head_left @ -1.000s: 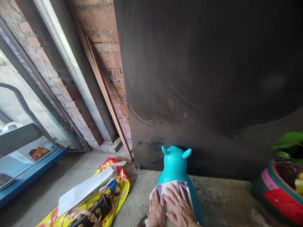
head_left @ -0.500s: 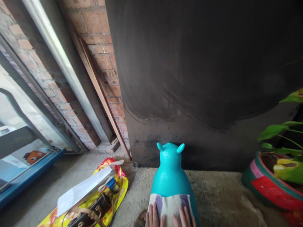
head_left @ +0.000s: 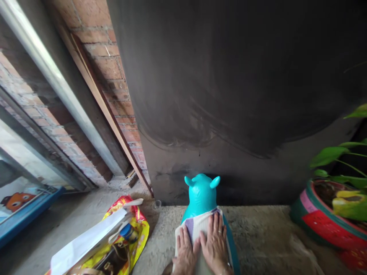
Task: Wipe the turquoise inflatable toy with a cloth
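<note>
Cloth (head_left: 200, 225) on turquoise toy (head_left: 201, 193), both hands (head_left: 200, 250) flat; concrete floor (head_left: 258, 236), brick wall (head_left: 114, 72)

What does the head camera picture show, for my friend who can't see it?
Two hands, the left hand and the right hand, press flat on a cloth draped over a turquoise toy animal facing a dark wall. A yellow bag lies to the left and a painted plant pot stands to the right.

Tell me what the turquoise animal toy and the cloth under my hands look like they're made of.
The toy looks like smooth, slightly glossy molded plastic or rubber, one even colour with soft highlights. The cloth seems a matte woven fabric, white with purple patches, draping over the toy's back under both flat hands.
</note>
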### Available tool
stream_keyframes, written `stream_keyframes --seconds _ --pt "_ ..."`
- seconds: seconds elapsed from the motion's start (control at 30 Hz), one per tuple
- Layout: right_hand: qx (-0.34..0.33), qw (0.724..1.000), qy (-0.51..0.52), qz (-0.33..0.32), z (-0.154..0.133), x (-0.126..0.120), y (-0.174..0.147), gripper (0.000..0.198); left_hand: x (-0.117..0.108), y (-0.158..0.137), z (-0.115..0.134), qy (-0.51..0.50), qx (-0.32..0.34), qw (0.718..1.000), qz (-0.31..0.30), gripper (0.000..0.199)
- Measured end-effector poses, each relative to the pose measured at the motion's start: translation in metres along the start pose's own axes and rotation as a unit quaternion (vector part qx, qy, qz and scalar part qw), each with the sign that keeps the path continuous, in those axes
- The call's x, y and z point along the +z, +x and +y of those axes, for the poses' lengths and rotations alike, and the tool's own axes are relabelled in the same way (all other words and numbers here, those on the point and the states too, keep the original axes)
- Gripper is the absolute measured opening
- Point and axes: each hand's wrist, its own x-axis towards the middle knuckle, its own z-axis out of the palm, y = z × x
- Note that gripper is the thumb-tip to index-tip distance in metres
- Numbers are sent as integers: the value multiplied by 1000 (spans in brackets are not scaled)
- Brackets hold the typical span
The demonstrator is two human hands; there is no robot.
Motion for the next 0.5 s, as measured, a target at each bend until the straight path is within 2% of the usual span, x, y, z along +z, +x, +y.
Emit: stream_keyframes --seconds 0.1,0.23,0.33,0.4,0.5 --pt "-11 1000 -18 -4 4 -2 1 77 -6 -4 -5 -17 11 1000 -3 69" --pt "3 999 -29 -13 8 -17 -17 73 -5 -30 -19 1 59 998 -17 82" --pt "34 999 -16 -25 15 -27 -51 71 -10 -58 -19 24 66 995 -67 94" --pt "50 999 -13 -3 19 -32 -83 72 -16 -76 -11 46 58 993 -96 95" --pt "70 997 -29 33 27 -39 -131 77 -21 -93 3 80 42 991 -96 73"
